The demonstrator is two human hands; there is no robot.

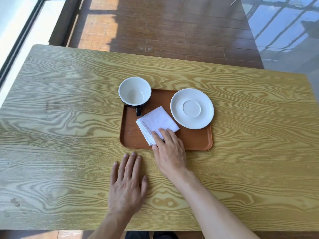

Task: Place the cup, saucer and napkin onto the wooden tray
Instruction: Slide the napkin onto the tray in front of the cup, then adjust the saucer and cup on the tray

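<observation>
The right hand [170, 152] rests its grip on the folded white napkin [158, 122], fingers pinching its near corner, mid-tray. On the wooden tray [193, 140], the cup [135, 91] stands at 10 o'clock, the saucer [192, 108] at 2. The left hand [126, 183] lies spread flat on the surface [60, 135] at 6.

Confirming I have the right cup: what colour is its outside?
Black outside, white inside; the cup shows its dark wall and handle best in the head view.

No text, label, brand, number or sign can be read on anything in view; every visible surface is unmarked.
</observation>
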